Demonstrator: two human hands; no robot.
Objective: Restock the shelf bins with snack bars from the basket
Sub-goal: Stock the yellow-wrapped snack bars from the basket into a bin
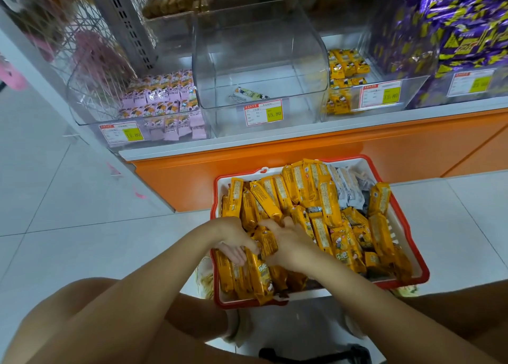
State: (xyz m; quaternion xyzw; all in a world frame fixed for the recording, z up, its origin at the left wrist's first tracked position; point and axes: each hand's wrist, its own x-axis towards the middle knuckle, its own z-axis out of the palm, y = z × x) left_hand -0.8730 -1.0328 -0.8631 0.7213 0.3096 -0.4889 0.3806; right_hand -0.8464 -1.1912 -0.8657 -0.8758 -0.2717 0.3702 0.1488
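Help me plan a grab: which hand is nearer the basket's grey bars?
Right. The right hand lies near-left of the grey bars; the left hand is farther left, at the basket's edge.

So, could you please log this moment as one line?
left grip: holds bars | right grip: holds bars | basket: full | middle bin: one bar

Yellow-orange snack bars (324, 198) filled a red-rimmed white basket (420, 270); the shelf base (302, 154) was orange, the bins (261, 61) clear.
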